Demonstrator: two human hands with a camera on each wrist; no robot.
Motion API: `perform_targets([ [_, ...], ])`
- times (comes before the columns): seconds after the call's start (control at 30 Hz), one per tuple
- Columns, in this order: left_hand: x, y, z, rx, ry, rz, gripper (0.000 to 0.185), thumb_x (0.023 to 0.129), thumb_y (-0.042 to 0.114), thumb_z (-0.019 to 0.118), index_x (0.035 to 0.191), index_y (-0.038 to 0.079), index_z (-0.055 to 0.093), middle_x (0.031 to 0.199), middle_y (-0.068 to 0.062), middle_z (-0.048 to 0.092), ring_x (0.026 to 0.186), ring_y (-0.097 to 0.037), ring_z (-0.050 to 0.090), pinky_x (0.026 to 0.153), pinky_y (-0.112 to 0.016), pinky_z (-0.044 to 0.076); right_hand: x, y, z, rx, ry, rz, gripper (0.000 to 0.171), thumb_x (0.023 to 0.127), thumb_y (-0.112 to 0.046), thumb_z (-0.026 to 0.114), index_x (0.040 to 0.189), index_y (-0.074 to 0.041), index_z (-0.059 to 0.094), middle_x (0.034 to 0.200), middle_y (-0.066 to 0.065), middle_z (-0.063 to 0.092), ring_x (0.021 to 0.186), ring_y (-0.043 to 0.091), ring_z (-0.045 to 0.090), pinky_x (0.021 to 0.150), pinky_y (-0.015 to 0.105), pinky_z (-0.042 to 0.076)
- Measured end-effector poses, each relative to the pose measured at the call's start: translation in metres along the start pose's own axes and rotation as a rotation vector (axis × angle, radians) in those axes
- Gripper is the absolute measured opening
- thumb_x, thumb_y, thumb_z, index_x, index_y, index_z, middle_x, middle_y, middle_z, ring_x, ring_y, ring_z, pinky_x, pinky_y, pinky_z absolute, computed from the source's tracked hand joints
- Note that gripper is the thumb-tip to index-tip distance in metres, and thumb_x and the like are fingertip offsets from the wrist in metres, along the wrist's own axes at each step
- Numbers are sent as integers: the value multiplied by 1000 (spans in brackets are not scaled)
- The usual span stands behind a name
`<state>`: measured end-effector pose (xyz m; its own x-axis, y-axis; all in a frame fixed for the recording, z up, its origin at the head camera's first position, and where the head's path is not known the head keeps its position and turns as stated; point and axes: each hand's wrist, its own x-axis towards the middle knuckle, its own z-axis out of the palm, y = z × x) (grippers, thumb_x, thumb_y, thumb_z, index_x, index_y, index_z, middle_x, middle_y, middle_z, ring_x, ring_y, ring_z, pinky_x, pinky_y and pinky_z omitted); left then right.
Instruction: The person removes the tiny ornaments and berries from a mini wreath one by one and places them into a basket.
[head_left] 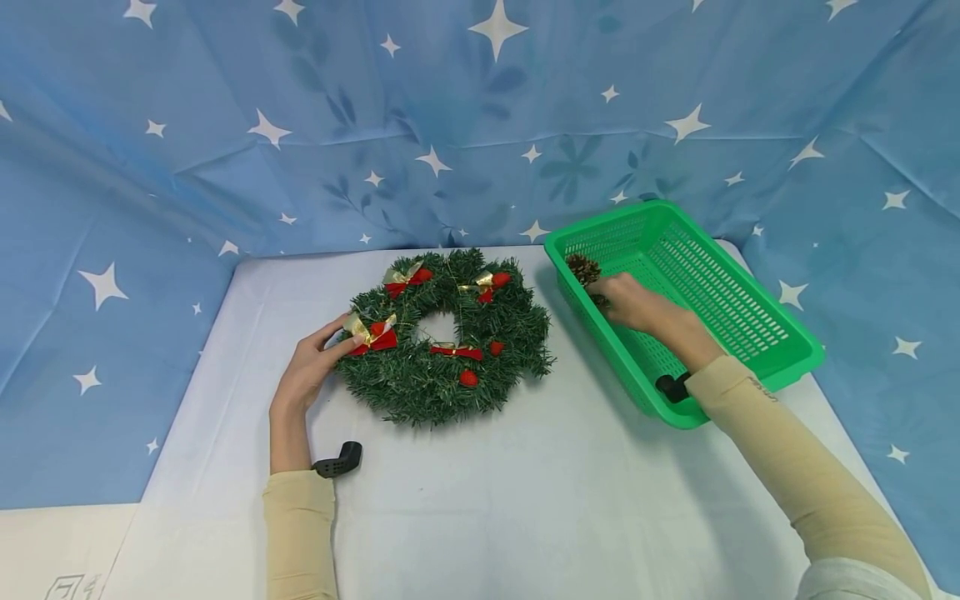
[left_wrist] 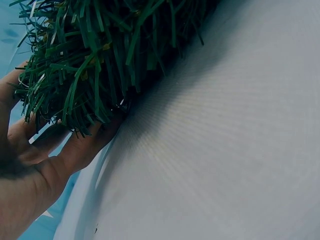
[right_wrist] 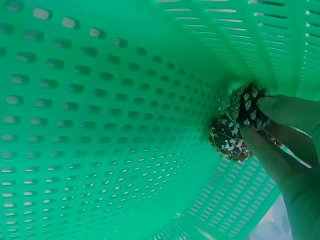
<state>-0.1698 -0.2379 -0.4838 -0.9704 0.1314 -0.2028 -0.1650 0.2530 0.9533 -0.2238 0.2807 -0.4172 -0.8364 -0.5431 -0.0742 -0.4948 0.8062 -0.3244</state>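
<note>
A green wreath (head_left: 450, 392) with red-and-gold bows and red berries lies on the white table. My left hand (head_left: 311, 367) grips its left edge, the thumb on top beside a bow (head_left: 375, 335) and the fingers around the outer side. In the left wrist view, green needles (left_wrist: 95, 60) cover part of those fingers. My right hand (head_left: 637, 304) reaches into a green plastic basket (head_left: 750, 279) and pinches a brown pine cone (right_wrist: 250, 105) between thumb and fingers. Against it sits another pine cone (right_wrist: 230, 139), white-tipped with a gold string.
The basket stands at the right of the table (head_left: 487, 500), its perforated walls rising around my right hand. A blue cloth (head_left: 450, 108) with white stars hangs behind and at both sides. Black wrist cameras are on both arms.
</note>
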Motion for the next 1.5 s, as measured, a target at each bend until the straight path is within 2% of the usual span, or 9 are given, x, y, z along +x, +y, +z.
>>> perform_targets([
  [0.07, -1, 0, 0, -2, -2, 2, 76, 100, 38, 70, 163, 19, 32, 172, -4, 18, 160, -30, 5, 126, -58, 19, 1, 1, 1, -11, 1, -5, 50, 79, 26, 52, 128, 22, 59, 126, 40, 62, 85, 35, 69, 68, 38, 47],
  [0.17, -1, 1, 1, -3, -5, 1, 76, 99, 38, 70, 163, 19, 33, 172, -4, 18, 161, -30, 5, 126, -58, 19, 0, 2, 2, -16, 4, -12, 50, 78, 27, 52, 128, 22, 59, 127, 40, 61, 109, 50, 67, 80, 44, 57],
  [0.3, 1, 1, 2, -12, -9, -12, 78, 99, 39, 71, 163, 21, 32, 173, -3, 16, 160, -30, 5, 126, -59, 18, 0, 3, 2, -16, 2, -14, 52, 77, 29, 51, 128, 22, 59, 128, 40, 61, 119, 55, 60, 96, 55, 55],
  [0.4, 2, 2, 2, -12, -10, -19, 79, 98, 41, 71, 164, 22, 32, 173, -3, 14, 160, -31, 5, 125, -60, 18, 0, 3, 2, -24, 1, -12, 54, 76, 30, 51, 129, 22, 58, 128, 39, 61, 117, 55, 62, 94, 53, 57],
  [0.53, 2, 3, 2, -10, -10, -15, 79, 98, 41, 71, 164, 22, 32, 173, -3, 15, 160, -31, 6, 125, -60, 19, 0, 4, 4, -40, 6, -12, 54, 77, 29, 51, 130, 22, 58, 129, 39, 61, 112, 53, 65, 80, 45, 58],
  [1.03, 0, 3, 2, -18, 0, -12, 78, 98, 40, 72, 163, 21, 33, 173, -3, 16, 160, -30, 6, 126, -57, 20, 2, 2, 3, -34, 13, -15, 56, 76, 30, 49, 130, 21, 58, 131, 39, 60, 121, 55, 59, 98, 55, 55],
  [1.27, 0, 1, 1, -23, -3, -5, 78, 99, 39, 71, 163, 20, 32, 173, -3, 15, 160, -30, 5, 126, -59, 18, 2, -1, -3, -8, 27, -5, 53, 77, 29, 50, 129, 20, 60, 129, 38, 61, 114, 51, 65, 77, 42, 56],
  [1.4, -2, 0, 0, -25, -2, 2, 76, 99, 38, 70, 163, 19, 34, 173, -4, 16, 160, -30, 6, 126, -59, 19, 3, -3, -7, -15, 40, -19, 43, 84, 23, 57, 125, 16, 65, 123, 34, 67, 102, 45, 70, 74, 43, 56],
  [1.5, -2, 0, 0, -24, -2, 5, 75, 100, 37, 70, 163, 19, 34, 173, -4, 17, 160, -30, 6, 126, -58, 19, 4, -5, -9, -15, 58, -28, 37, 87, 18, 62, 123, 13, 67, 121, 32, 68, 102, 44, 70, 81, 49, 59],
])
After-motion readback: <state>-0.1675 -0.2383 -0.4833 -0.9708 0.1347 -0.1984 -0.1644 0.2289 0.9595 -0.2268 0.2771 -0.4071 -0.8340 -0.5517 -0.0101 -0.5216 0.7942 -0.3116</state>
